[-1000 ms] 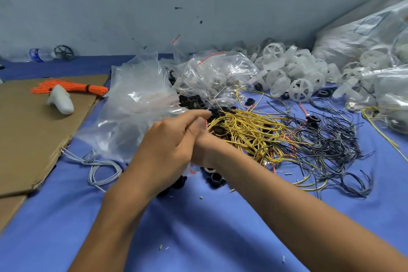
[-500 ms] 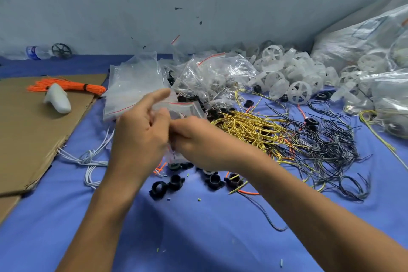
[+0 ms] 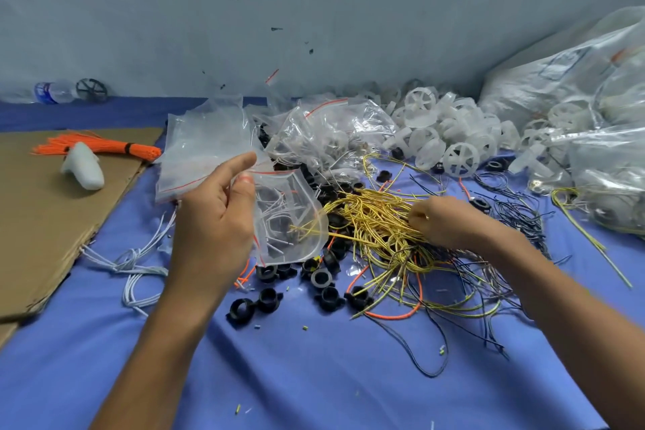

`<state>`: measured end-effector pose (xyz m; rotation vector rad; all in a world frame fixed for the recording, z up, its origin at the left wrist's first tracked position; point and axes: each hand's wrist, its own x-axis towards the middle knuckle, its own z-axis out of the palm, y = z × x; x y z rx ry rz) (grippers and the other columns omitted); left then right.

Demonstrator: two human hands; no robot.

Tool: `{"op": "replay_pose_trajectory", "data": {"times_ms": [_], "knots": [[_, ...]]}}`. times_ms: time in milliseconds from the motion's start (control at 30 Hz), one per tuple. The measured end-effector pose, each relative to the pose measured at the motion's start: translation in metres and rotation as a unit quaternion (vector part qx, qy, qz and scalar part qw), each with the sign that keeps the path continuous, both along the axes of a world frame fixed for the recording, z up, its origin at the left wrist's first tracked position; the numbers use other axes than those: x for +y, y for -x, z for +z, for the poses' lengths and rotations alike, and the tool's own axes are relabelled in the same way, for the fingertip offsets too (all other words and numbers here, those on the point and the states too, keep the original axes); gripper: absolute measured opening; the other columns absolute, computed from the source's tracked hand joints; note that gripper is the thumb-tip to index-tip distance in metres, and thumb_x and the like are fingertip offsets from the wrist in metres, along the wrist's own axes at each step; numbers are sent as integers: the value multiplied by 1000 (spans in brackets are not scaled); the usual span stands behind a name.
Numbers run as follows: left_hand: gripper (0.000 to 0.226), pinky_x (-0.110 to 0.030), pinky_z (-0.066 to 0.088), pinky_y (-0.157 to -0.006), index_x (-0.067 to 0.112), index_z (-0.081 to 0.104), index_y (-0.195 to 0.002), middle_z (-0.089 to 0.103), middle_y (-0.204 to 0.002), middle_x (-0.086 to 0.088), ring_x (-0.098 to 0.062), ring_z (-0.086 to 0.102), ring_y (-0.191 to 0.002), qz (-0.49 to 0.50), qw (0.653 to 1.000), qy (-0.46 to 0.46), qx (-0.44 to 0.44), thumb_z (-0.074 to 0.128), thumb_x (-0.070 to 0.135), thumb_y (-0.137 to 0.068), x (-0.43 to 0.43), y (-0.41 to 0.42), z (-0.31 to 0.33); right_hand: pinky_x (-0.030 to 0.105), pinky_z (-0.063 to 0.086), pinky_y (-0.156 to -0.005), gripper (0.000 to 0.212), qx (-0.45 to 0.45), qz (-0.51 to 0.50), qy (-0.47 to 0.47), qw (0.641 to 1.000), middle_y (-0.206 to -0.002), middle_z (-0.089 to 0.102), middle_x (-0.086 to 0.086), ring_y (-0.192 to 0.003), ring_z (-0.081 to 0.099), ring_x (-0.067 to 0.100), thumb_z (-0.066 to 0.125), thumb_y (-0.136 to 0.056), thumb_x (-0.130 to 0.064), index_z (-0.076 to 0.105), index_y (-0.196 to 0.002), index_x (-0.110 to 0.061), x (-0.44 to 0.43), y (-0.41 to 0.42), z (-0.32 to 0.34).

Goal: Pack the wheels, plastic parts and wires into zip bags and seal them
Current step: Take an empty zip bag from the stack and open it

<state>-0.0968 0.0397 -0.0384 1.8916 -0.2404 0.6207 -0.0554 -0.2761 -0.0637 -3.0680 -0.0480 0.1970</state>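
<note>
Hands apart above the blue worktop (image 3: pixel 314 377). Left hand (image 3: pixel 216 220) held up, thumb and fingers pinching the top edge of a clear zip bag (image 3: pixel 289 220), white strands visible through the plastic. Right hand (image 3: pixel 443 220) down on the heap of yellow wires (image 3: pixel 377 216), fingers curled into the strands and gripping some.

Far left, flat brown cardboard (image 3: pixel 52 220) lying over the worktop edge. Far right, big clear sacks (image 3: pixel 558 80) against the wall, white wheels showing inside. Next to the sacks, a loose pile of white wheels (image 3: pixel 460 157). Behind the left hand, a stack of empty zip bags (image 3: pixel 202 143) with red seal lines; just right of it, filled bags (image 3: pixel 331 129). Black wires (image 3: pixel 516 220) tangled right of the yellow ones. White wires (image 3: pixel 132 265) near the cardboard edge. Orange bundle (image 3: pixel 104 147) and a white plastic piece (image 3: pixel 83 167) on the cardboard, touching. Black plastic parts (image 3: pixel 268 300) scattered on the worktop below the held bag.
</note>
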Motion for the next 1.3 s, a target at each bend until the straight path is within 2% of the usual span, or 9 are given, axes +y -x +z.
{"op": "replay_pose_trajectory", "data": {"times_ms": [200, 500, 600, 800, 933, 1033, 1100, 1200, 1300], "knots": [[30, -12, 22, -36, 21, 63, -129, 31, -40, 12, -5, 28, -33, -2, 1000, 5, 8, 46, 17, -104, 0, 1, 0, 34, 48, -73, 18, -141, -44, -126, 981, -101, 70, 3, -87, 61, 23, 57, -98, -30, 68, -104, -17, -17, 9, 5], [30, -14, 22, -36, 24, 62, -129, 30, -40, 10, -7, 28, -34, -2, 1000, -1, 15, 47, 18, -103, 0, 2, -1, 42, 51, -66, 15, -346, -18, -392, 853, -86, 71, 9, -70, 61, 19, 57, -98, -20, 69, -104, -12, -19, 29, 55], [30, -16, 22, -36, 25, 62, -129, 29, -41, 10, -6, 26, -35, -8, 1000, -2, 16, 47, 20, -104, 0, 1, -3, 32, 48, -56, 12, -359, 10, -445, 820, -81, 71, 10, -59, 54, 11, 58, -98, -22, 69, -99, -19, -20, 34, 74], [30, -10, 25, -38, 22, 62, -129, 37, -41, 14, -5, 34, -34, -15, 1000, -12, 11, 48, 17, -104, -2, 0, -6, 33, 39, -44, 11, -304, 57, -343, 887, -65, 70, -7, -48, 45, 30, 60, -96, -23, 70, -91, -24, -21, 36, 87], [31, -10, 25, -38, 21, 62, -131, 40, -42, 15, -4, 33, -35, -23, 999, -22, 10, 47, 20, -103, -2, -1, -6, 26, 33, -49, 14, -274, 23, -376, 885, -55, 60, -3, -51, 45, 17, 59, -97, -23, 71, -91, -24, -20, 33, 82], [31, -10, 25, -38, 22, 61, -131, 41, -42, 15, -5, 34, -35, -21, 999, -19, 17, 47, 19, -104, 0, 0, -6, 22, 36, -50, 13, -114, 50, -196, 973, -53, 58, -20, -46, 45, 0, 60, -95, -28, 69, -86, -33, -15, 37, 81], [31, -8, 25, -39, 20, 61, -131, 44, -42, 17, -3, 35, -36, -24, 999, -21, 17, 47, 18, -104, 0, -1, -6, 20, 35, -47, 15, -125, 50, -213, 968, -51, 56, -20, -45, 42, 3, 62, -95, -26, 69, -82, -30, -17, 39, 82], [31, -8, 25, -38, 20, 60, -132, 41, -40, 15, -4, 35, -34, -28, 999, -16, 24, 47, 19, -104, 0, 1, -7, 15, 24, -38, 13, -157, 23, -385, 909, -45, 45, -11, -43, 31, 6, 62, -95, -23, 73, -87, -20, -25, 42, 94], [32, -10, 23, -37, 24, 59, -134, 37, -39, 13, -5, 31, -34, -37, 999, -17, 30, 46, 21, -104, -1, 1, -8, 25, 39, -46, 10, -87, 82, -237, 964, -56, 60, -12, -52, 45, 8, 67, -90, -28, 75, -84, -27, -17, 46, 100]]}}
